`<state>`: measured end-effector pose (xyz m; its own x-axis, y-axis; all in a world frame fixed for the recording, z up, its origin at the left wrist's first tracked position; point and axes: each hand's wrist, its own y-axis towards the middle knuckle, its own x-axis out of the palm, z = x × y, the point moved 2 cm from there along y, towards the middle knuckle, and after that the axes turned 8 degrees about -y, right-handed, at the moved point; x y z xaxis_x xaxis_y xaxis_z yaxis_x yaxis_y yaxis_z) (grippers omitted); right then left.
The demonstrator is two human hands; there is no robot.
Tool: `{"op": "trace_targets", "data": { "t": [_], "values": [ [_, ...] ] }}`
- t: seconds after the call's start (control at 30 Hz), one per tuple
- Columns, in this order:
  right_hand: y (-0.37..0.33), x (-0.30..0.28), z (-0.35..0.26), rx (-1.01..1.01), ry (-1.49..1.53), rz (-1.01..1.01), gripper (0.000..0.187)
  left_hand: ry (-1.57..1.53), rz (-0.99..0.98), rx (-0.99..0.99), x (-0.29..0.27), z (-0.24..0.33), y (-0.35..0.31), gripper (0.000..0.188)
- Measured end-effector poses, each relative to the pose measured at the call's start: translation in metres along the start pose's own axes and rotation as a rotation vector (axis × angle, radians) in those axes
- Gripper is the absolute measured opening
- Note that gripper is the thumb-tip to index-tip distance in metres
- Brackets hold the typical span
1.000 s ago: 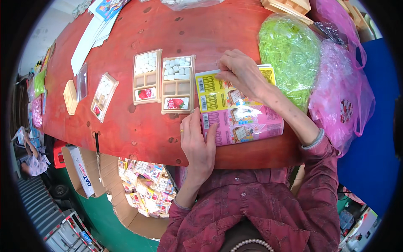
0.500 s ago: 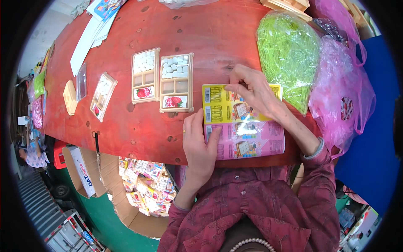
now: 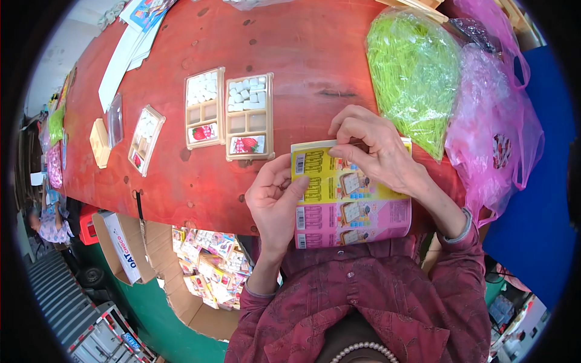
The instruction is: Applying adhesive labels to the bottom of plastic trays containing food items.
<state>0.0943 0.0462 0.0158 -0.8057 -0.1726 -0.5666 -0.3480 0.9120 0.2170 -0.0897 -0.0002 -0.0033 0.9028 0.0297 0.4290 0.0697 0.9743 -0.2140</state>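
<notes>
A glossy printed label sheet point(image 3: 351, 202), yellow above and pink below, hangs over the near edge of the table in front of me. My left hand point(image 3: 275, 199) grips its left edge, thumb on top and fingers curled behind. At the top edge, my right hand point(image 3: 381, 151) pinches the sheet between thumb and forefinger; the exact contact is partly hidden. To the left of the sheet, two wooden-coloured compartment trays lie side by side, a left tray point(image 3: 209, 113) and a right tray point(image 3: 246, 123). Both hold small white pieces and a packet with a strawberry picture.
A smaller filled tray point(image 3: 145, 139) lies farther left, beside a clear lid point(image 3: 115, 121) and another tray point(image 3: 99, 144). Green shred in a clear bag point(image 3: 414, 78) and a pink plastic bag point(image 3: 493, 133) stand at right. Below the table, a cardboard box point(image 3: 206, 317) contains many colourful packs.
The label sheet has moved down toward me, farther over the table edge. My left hand has shifted slightly left, and my right hand slightly down; both still grip the sheet.
</notes>
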Motion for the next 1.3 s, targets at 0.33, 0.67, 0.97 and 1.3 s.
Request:
{"op": "trace_targets", "data": {
  "t": [0.33,0.67,0.97,1.3],
  "values": [
    [-0.012,-0.002,-0.015,0.095,-0.015,0.027,0.013,0.035,-0.011,0.050,0.000,0.008,-0.005,0.029],
    [-0.013,0.002,-0.015,0.153,0.090,0.081,0.008,0.065,-0.031,0.032,0.002,0.011,-0.005,0.025],
    [-0.015,-0.005,-0.008,0.295,0.046,0.005,0.008,-0.051,-0.076,-0.245,0.002,0.003,0.001,0.022],
    [-0.013,0.001,0.022,0.470,0.147,0.040,0.011,0.094,-0.177,-0.302,-0.011,-0.007,-0.015,0.022]
  ]
}}
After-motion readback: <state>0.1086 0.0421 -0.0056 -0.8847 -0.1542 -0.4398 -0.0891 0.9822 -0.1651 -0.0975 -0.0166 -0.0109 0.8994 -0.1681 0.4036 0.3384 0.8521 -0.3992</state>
